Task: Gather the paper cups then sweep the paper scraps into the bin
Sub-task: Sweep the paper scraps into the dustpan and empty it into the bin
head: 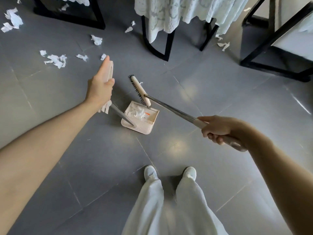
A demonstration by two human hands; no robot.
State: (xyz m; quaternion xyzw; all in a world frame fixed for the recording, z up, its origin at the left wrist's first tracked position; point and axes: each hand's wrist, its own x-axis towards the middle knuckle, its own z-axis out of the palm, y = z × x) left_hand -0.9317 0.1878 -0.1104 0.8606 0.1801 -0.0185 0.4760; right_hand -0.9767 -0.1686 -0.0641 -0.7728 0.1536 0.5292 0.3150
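Observation:
A cream dustpan [143, 126] rests on the grey floor in the middle, with white paper scraps [138, 111] lying inside it. My left hand [100, 87] grips the dustpan's long handle at its cream top end. My right hand [218, 129] grips the broom's metal handle. The broom head [140, 90] stands at the pan's far edge, bristles to the left. More torn paper scraps [56, 60] lie scattered on the floor at the upper left, and several others [12, 20] at the far left. No paper cups are in view.
Black-framed tables with white lace cloths [177, 16] stand at the top, with more scraps [223, 45] by their legs. A black frame [277, 48] stands at the right. My feet in white shoes [150, 173] are just behind the pan.

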